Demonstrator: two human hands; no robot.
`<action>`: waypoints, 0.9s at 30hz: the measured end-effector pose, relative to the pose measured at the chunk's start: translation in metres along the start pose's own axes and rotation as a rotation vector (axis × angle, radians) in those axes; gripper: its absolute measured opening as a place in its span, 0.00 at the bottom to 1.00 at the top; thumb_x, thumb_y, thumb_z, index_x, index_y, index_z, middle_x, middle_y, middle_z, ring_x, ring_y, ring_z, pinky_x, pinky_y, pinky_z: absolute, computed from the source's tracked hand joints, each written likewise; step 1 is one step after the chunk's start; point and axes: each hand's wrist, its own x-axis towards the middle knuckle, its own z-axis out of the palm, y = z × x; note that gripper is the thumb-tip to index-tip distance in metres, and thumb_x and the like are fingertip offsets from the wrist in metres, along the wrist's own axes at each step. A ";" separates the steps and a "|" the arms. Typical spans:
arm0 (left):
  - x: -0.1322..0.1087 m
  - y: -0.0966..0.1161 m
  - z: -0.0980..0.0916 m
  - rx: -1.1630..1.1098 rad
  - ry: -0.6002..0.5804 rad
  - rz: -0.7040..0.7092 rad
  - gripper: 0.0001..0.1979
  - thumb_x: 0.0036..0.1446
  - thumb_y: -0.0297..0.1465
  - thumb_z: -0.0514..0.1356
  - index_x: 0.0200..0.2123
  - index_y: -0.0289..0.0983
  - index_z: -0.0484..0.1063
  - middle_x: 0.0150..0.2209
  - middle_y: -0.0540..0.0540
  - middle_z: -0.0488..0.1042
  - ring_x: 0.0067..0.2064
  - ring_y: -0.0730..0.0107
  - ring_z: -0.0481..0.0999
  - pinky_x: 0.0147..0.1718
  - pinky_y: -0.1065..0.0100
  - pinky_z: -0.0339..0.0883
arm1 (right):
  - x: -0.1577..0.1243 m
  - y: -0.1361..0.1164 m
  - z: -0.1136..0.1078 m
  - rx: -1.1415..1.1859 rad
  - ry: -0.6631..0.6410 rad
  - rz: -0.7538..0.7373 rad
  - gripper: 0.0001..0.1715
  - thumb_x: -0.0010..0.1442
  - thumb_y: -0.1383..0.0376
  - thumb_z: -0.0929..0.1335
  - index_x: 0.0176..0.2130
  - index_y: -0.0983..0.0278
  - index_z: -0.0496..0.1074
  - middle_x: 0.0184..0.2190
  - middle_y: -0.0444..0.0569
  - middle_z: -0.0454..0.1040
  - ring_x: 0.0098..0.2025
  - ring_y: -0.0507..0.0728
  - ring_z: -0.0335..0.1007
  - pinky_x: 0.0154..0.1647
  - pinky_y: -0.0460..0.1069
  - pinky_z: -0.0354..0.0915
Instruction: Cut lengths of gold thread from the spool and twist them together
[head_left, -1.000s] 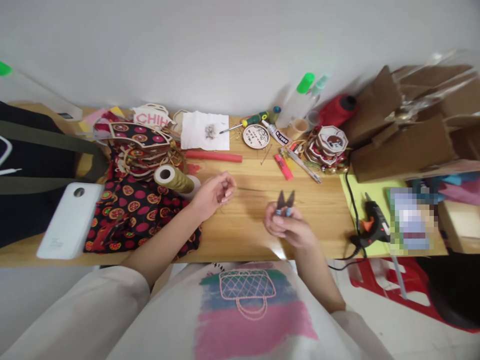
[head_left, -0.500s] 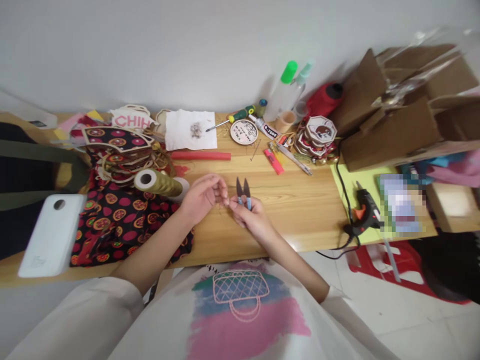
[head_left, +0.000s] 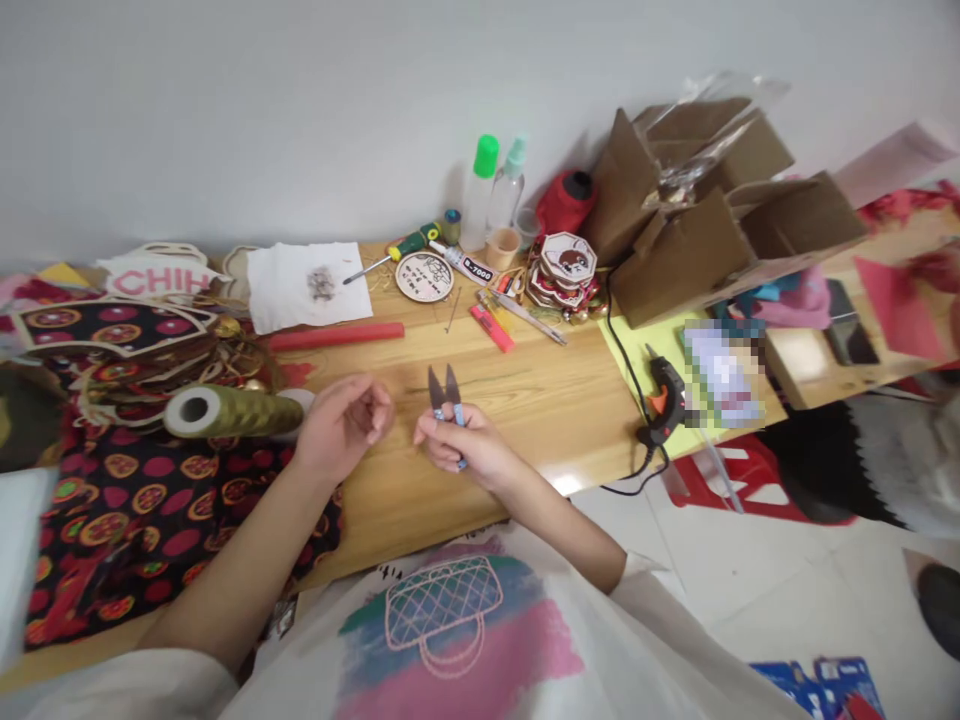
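Observation:
My right hand [head_left: 465, 452] is closed around a pair of small thread snips [head_left: 444, 392], blades pointing up and away from me. My left hand [head_left: 345, 425] hovers just left of it over the wooden table [head_left: 562, 410], fingers curled with thumb and fingertips pinched; what they pinch is too fine to make out. A spool of gold thread [head_left: 229, 411] lies on its side just left of my left hand, beside the red patterned fabric [head_left: 150, 500].
A red stick [head_left: 337, 335], white cloth [head_left: 307, 285], screwdriver [head_left: 397, 245], glue tube [head_left: 469, 266], bottles [head_left: 480, 190] and stacked ornaments [head_left: 566, 275] line the table's back. A black glue gun [head_left: 664, 400] with its cord sits at right near cardboard boxes [head_left: 720, 220].
My hands met at the table's middle half a second ago and have drawn slightly apart. The view has swung right, shifting the table leftward.

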 end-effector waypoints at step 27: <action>-0.003 -0.003 -0.004 0.185 -0.222 -0.207 0.21 0.41 0.46 0.68 0.17 0.33 0.71 0.09 0.59 0.48 0.13 0.85 0.44 0.15 0.75 0.36 | -0.002 -0.007 0.000 0.034 0.012 -0.005 0.17 0.50 0.54 0.71 0.24 0.64 0.67 0.10 0.32 0.48 0.12 0.43 0.41 0.14 0.43 0.41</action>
